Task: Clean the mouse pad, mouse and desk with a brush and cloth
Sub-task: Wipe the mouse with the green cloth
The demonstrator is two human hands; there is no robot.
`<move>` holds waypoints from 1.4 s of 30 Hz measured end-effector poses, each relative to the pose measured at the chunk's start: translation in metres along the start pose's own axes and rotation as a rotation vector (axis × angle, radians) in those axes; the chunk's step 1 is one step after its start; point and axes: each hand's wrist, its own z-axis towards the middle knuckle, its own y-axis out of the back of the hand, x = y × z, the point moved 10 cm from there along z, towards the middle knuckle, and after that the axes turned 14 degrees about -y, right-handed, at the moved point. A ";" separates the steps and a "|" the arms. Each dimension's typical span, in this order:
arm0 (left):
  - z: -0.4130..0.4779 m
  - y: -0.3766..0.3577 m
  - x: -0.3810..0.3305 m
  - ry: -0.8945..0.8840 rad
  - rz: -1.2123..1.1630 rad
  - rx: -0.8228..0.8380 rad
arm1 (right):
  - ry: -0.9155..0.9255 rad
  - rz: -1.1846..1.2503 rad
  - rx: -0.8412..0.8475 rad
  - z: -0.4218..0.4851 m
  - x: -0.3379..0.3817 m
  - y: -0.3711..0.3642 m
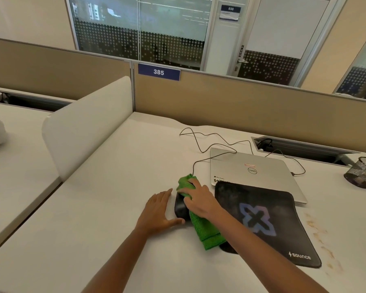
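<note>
The mouse pad [287, 218] is black with a blue-violet cross emblem and white lettering; left of it lie a bright green cloth [205, 229] and a black mouse [181, 208], behind it a silver laptop [251, 166], and right of it brownish stains [317, 231] speckle the white desk [114, 197].
</note>
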 end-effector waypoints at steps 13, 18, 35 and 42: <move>-0.001 0.001 -0.001 -0.007 -0.053 -0.040 | 0.176 0.005 0.006 -0.064 0.001 -0.020; 0.001 0.001 -0.006 -0.084 0.006 -0.015 | 0.206 0.049 0.076 -0.073 -0.001 -0.022; 0.002 0.002 -0.006 -0.093 0.017 -0.002 | 0.087 0.164 0.025 -0.016 -0.016 0.039; 0.003 0.005 -0.005 -0.091 -0.034 -0.045 | 0.231 0.067 -0.061 -0.047 -0.012 0.000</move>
